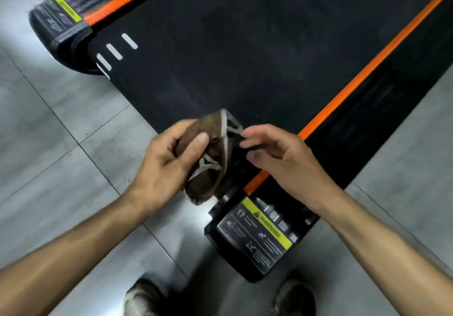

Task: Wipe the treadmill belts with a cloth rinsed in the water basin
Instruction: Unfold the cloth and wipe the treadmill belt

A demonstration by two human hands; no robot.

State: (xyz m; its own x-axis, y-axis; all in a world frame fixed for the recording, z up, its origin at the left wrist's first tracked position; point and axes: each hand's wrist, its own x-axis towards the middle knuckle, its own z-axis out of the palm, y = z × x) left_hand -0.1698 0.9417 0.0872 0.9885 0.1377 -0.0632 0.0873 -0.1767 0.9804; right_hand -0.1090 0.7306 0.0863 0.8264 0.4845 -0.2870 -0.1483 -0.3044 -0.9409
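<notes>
Seen from the head camera, the left hand [166, 166] grips the bunched brown cloth [208, 166] above the near end of the treadmill belt [245, 45]. The right hand [282, 161] curls at the cloth's pale hem; whether it pinches, I cannot tell. Tugged open carelessly, the cloth could slip to the floor [61, 131]. Blur smears the fingers, and no basin shows.

No legible text (labels [257, 234] blurred)
</notes>
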